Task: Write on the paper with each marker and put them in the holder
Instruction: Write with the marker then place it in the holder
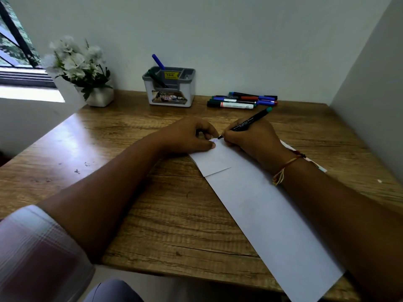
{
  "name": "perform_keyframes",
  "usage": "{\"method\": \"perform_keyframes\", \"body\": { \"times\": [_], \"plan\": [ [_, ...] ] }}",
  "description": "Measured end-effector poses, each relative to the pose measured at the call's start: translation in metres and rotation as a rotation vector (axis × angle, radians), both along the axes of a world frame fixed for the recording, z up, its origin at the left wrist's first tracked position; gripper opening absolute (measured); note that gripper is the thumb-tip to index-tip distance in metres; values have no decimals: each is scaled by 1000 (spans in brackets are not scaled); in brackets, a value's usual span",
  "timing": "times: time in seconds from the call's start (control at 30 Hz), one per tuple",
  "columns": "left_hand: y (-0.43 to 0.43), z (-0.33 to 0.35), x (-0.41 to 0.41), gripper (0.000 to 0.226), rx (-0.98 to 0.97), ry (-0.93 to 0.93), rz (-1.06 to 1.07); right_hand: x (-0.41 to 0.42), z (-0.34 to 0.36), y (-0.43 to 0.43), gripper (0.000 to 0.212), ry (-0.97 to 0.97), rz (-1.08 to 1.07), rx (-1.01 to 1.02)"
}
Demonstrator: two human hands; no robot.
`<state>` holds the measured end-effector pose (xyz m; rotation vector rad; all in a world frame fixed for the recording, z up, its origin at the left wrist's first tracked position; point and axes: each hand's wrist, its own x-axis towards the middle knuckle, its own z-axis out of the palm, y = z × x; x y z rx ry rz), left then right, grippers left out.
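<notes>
Head view: the right hand (250, 140) grips a black marker (248, 122) with a teal end, fingers curled round its barrel. Its tip touches the far end of the paper (261, 203), where a little writing shows. The paper is a long white strip lying at a slant on the wooden counter (130, 192), with a shorter white sheet (214, 162) lying over its far end. The left hand (187, 136) holds that far end, thumb pressed on the sheet and fingers curled at its edge, pinching it just beside the marker tip. At the back by the wall stands the grey and white holder (170, 88), with a blue marker (158, 61) standing up in it and a dark marker (156, 79) leaning in its left compartment. To its right, several loose markers (242, 100) lie side by side on the counter. A potted white flower (80, 64) sits to the holder's left. A thread bracelet (285, 166) circles the right wrist.
</notes>
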<state>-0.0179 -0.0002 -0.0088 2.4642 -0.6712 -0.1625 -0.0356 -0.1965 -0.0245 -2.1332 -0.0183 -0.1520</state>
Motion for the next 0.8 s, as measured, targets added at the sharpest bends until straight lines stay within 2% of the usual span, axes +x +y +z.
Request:
{"method": "perform_keyframes", "body": {
  "times": [0.57, 0.8],
  "plan": [
    [0, 2, 0, 33, -10, 18, -6, 2, 1, -1, 12, 6, -32, -22],
    [0, 0, 0, 32, -9, 20, -7, 3, 0, -3, 18, 30, -50, 14]
  ]
}}
